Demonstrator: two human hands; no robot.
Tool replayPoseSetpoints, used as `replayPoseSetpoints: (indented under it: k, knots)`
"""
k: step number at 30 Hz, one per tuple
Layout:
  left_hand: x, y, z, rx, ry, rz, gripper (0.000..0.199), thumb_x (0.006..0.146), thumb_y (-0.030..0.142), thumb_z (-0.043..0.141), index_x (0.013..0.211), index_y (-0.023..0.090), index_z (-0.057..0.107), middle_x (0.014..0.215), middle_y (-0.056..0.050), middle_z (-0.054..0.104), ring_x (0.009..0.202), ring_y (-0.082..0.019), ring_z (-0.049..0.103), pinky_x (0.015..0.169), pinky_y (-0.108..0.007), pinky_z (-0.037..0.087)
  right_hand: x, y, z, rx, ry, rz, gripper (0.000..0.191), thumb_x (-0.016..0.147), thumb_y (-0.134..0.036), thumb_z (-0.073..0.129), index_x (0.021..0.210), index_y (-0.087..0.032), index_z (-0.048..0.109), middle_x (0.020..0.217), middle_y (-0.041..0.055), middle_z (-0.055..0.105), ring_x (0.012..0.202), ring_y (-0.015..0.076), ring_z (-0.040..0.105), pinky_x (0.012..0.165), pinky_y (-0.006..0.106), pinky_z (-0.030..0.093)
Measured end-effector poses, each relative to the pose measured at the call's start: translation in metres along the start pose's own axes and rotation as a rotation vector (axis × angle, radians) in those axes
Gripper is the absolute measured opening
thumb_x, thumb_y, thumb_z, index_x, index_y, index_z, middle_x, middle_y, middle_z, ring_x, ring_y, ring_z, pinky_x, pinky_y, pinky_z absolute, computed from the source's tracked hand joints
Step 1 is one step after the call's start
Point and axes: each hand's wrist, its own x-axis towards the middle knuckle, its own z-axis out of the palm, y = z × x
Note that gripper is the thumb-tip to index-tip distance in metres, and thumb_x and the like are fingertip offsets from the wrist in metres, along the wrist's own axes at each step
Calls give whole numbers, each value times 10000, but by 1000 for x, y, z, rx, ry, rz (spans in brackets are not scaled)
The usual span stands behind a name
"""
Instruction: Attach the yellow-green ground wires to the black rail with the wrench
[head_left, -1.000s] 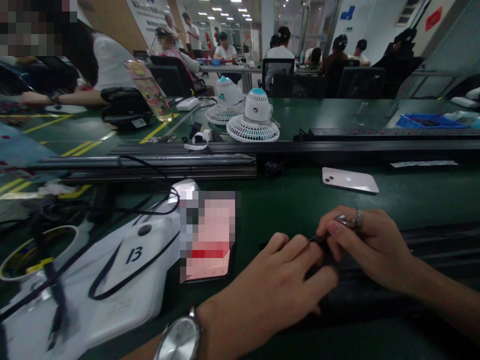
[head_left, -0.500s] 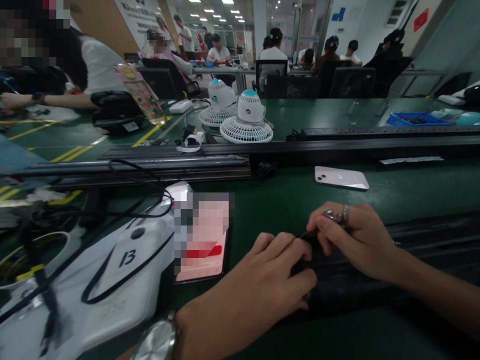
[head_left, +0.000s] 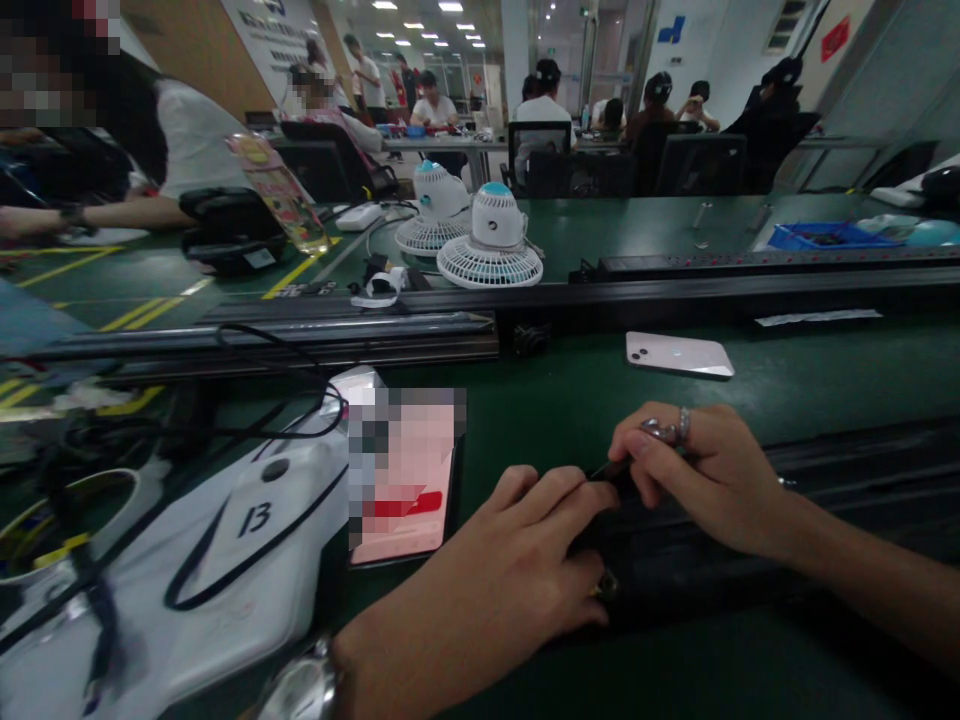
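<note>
My right hand [head_left: 690,475] is closed in a pinch on a small metal tool [head_left: 661,430] with a dark, thin tip pointing left. That tip reaches the fingers of my left hand [head_left: 517,560], which is curled over the left end of a long black profile [head_left: 840,500]. A small dark and brassy piece [head_left: 606,584] shows at my left thumb, its shape unclear. What my left fingers grip underneath is hidden. Left of my left hand lies a phone with a lit pink screen [head_left: 409,480].
A pink phone [head_left: 679,355] lies beyond my right hand. A white case marked 13 [head_left: 259,515], with cables, is at the left. Metal rails [head_left: 300,340] cross the table, with two white fans [head_left: 491,240] behind. A co-worker's arm [head_left: 127,212] is at the far left.
My left hand has shifted slightly left and its thumb area now shows the small brassy piece. More of the tool's thin tip is visible between the hands.
</note>
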Motion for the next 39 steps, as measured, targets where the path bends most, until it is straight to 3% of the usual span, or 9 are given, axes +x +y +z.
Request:
replayPoseSetpoints:
  k: [3, 7, 21, 24, 27, 35, 39]
  knots:
    - [5, 1, 0, 9, -3, 4, 273, 932, 467, 691, 993, 205, 646, 1318, -62, 540, 1225, -288, 451, 921, -447, 349, 0, 0, 0, -3, 4, 3, 207, 1048, -185, 521, 908, -203, 673, 589, -93, 607, 504, 63, 555, 556, 195, 409]
    - [12, 4, 3, 63, 2, 21, 178, 983, 361, 637, 948, 186, 643, 1187, -74, 571, 1143, -277, 475, 887, -435, 354, 1, -2, -1, 11, 8, -7, 212, 1044, -183, 516, 897, -194, 669, 573, -90, 602, 485, 62, 549, 530, 189, 402]
    - [16, 1, 7, -104, 16, -32, 55, 930, 240, 681, 969, 202, 675, 1169, -67, 550, 1124, -271, 453, 840, -391, 363, 6, -5, -6, -2, -108, 58, 236, 1040, -207, 508, 895, -165, 690, 627, -40, 636, 548, 109, 610, 564, 222, 441]
    - [14, 0, 6, -89, -26, -22, 154, 953, 191, 637, 1104, 211, 655, 1186, -66, 553, 1117, -262, 462, 850, -388, 373, 6, -6, -7, -1, -122, 73, 236, 1041, -199, 503, 900, -165, 689, 638, -39, 640, 550, 109, 613, 565, 219, 446]
    - [13, -1, 4, -79, -77, -2, 203, 970, 272, 650, 1163, 215, 616, 1216, -63, 556, 1140, -269, 462, 882, -403, 369, 6, -7, -7, -12, -106, 72, 230, 1041, -197, 514, 900, -165, 692, 646, -40, 640, 539, 99, 602, 549, 209, 436]
    - [17, 4, 11, -9, 7, -23, 323, 912, 367, 737, 1054, 172, 522, 1152, -82, 588, 1063, -263, 482, 844, -388, 356, 3, -8, -4, -12, -62, 31, 212, 1034, -149, 515, 904, -167, 682, 636, -52, 627, 539, 94, 588, 551, 214, 429]
    - [17, 3, 10, -104, 0, -70, 335, 880, 260, 752, 1079, 188, 493, 1190, -71, 572, 1078, -250, 479, 863, -373, 366, 1, -8, -4, -22, -51, 19, 216, 1034, -137, 507, 909, -172, 679, 642, -49, 626, 547, 102, 590, 557, 226, 431]
